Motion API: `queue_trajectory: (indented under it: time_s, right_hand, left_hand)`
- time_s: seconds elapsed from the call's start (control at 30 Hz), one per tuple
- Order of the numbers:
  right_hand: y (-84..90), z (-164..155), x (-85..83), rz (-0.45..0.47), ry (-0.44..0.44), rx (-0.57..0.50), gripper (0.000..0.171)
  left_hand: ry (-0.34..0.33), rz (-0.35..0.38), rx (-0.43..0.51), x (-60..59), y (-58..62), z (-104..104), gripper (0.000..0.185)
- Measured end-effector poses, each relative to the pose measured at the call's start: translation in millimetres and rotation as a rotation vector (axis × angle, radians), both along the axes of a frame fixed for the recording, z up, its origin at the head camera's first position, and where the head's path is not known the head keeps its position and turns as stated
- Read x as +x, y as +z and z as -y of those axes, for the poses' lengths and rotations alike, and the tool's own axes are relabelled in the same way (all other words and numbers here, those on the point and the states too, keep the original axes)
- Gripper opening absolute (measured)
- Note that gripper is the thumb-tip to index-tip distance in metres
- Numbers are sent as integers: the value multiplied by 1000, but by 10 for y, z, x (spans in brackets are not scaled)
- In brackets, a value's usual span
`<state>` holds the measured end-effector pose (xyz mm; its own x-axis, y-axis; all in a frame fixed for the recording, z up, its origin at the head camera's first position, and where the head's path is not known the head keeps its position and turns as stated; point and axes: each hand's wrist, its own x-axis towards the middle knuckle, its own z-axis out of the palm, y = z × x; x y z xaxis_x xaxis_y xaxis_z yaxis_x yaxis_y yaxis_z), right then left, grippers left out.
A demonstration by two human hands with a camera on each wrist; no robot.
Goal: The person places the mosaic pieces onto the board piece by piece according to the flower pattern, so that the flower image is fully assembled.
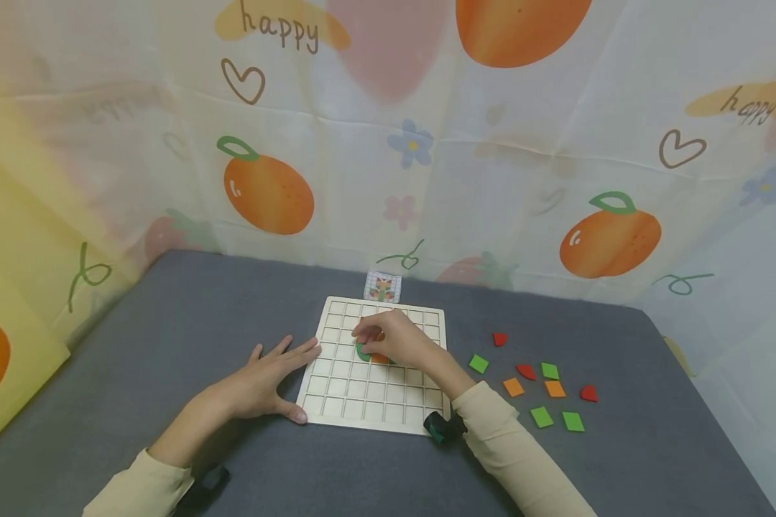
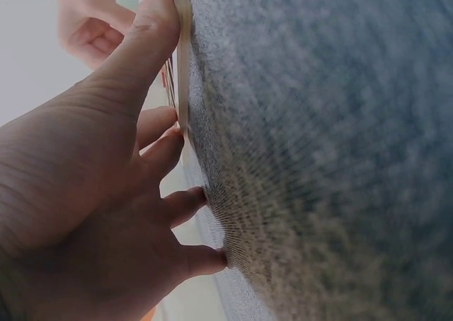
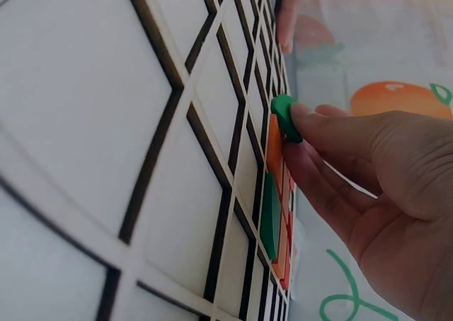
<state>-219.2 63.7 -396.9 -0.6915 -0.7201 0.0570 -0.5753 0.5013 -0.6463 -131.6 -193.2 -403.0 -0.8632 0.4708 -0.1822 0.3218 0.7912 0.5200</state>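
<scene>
A pale wooden grid board (image 1: pixel 356 412) lies on the grey cloth. My left hand (image 1: pixel 265 380) spreads its straight fingers along the board's left side, with the thumb at the near-left corner and fingertips at the edge. Above the upper middle of the grid, my right hand (image 1: pixel 394 339) pinches a small dark green tile (image 3: pixel 285 117) between thumb and fingers. Directly below it in the right wrist view, an orange tile (image 3: pixel 274 146) and another green tile (image 3: pixel 270 215) sit in the grid, with red ones behind. The right hand hides part of these from the head view.
Right of the board lie several loose tiles: bright green (image 1: pixel 541 417), orange (image 1: pixel 514 387) and red (image 1: pixel 589 393). A small pattern card (image 1: pixel 382 286) lies at the board's far edge. Behind the table hangs a printed curtain (image 1: pixel 491 179).
</scene>
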Motion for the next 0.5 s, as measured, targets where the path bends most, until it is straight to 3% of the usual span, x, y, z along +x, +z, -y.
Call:
queue_trajectory:
  time_s: [0.5]
  right_hand:
    - [-32, 32, 5, -27, 2, 28, 19]
  left_hand:
    - [2, 0, 9, 16, 12, -1, 110]
